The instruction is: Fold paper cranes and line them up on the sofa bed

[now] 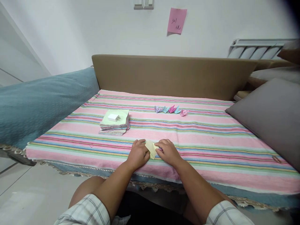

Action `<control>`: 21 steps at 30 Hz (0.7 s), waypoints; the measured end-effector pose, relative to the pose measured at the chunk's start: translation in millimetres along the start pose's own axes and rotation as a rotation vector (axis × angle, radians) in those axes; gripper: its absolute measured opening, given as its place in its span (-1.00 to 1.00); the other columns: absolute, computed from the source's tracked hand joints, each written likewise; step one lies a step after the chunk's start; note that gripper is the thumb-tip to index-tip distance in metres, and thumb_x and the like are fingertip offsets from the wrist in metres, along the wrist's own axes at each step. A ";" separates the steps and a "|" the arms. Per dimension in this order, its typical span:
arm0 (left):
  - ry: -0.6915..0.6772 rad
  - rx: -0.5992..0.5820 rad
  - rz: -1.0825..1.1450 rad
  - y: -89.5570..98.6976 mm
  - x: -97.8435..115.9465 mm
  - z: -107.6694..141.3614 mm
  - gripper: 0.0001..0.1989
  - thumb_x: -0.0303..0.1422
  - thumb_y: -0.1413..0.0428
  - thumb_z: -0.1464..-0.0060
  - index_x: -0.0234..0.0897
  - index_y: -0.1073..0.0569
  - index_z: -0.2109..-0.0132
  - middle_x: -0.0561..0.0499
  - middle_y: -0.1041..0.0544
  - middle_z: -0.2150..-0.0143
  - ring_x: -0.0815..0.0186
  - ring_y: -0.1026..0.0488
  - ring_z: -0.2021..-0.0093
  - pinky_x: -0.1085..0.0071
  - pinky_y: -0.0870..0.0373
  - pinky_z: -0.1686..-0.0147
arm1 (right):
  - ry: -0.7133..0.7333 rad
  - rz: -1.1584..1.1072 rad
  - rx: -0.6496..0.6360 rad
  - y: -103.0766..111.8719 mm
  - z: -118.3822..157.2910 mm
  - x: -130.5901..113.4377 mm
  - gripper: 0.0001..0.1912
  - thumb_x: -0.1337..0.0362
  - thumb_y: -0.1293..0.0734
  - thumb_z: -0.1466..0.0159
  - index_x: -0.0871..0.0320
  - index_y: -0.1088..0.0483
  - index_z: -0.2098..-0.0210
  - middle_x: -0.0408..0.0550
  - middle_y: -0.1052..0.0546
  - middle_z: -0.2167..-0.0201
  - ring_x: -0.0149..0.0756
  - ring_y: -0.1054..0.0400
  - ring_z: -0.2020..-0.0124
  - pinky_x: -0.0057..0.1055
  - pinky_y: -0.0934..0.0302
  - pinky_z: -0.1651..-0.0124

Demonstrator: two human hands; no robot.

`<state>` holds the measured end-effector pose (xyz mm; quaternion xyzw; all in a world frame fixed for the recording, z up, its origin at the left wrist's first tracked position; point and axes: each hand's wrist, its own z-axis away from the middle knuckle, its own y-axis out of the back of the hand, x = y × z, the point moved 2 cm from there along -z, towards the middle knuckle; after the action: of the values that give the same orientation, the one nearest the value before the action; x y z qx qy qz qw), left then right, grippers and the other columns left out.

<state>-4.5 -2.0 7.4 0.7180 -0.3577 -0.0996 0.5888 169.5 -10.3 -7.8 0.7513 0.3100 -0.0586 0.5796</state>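
Observation:
A small piece of pale yellow folded paper [152, 150] lies low over the striped cloth near the front edge. My left hand [139, 154] has its curled fingers on the paper's left side. From the right, my right hand [168, 152] pinches the paper's other edge between thumb and fingers. Something small and purple shows beneath the right fingers, too small to make out. Farther back, several folded paper cranes [172, 109] in purple, blue and pink sit in a row. Left of my hands stands a stack of square paper sheets [114, 127], pale green on top.
A white charger plug [113, 117] rests on the stack. The striped cloth [201, 137] covers the sofa seat, with a brown backrest [173, 76] behind. A grey cushion [274, 115] is at the right, a blue-covered armrest [49, 100] at the left. A pink note [177, 21] hangs on the wall.

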 end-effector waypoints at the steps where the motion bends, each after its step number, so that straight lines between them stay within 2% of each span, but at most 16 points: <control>1: 0.002 0.004 0.001 -0.3 0.1 -0.1 -0.82 -0.45 0.00 -0.01 -0.22 -0.50 0.36 -0.04 -0.54 0.24 0.06 -0.27 -0.09 -0.02 -0.06 -0.12 | 0.000 0.007 -0.007 -0.1 0.0 -0.2 -0.74 0.30 -0.28 -0.19 0.09 -0.44 0.12 -0.03 -0.45 0.22 -0.23 -0.23 0.15 -0.29 -0.08 0.05; 11: 0.016 0.004 0.038 0.8 1.0 -1.0 -0.81 -0.46 -0.01 0.01 -0.20 -0.50 0.32 -0.02 -0.55 0.23 0.08 -0.28 -0.10 0.01 -0.07 -0.13 | -0.009 0.035 -0.048 1.6 0.8 -3.2 -0.70 0.25 -0.30 -0.19 0.05 -0.43 0.07 -0.05 -0.42 0.20 -0.24 -0.23 0.13 -0.30 -0.07 0.04; 21: -0.001 0.006 0.040 -1.3 -2.8 -1.9 -0.81 -0.49 -0.01 0.02 -0.20 -0.51 0.34 -0.01 -0.55 0.30 0.06 -0.27 -0.11 0.00 -0.08 -0.11 | -0.006 0.033 -0.061 -0.4 1.3 -2.3 -0.69 0.20 -0.31 -0.19 0.05 -0.42 0.06 -0.06 -0.42 0.21 -0.24 -0.22 0.13 -0.30 -0.05 0.04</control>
<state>-4.9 1.4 6.0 0.7124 -0.3727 -0.0872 0.5882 167.8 -12.3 -7.6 0.7381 0.2977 -0.0417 0.6040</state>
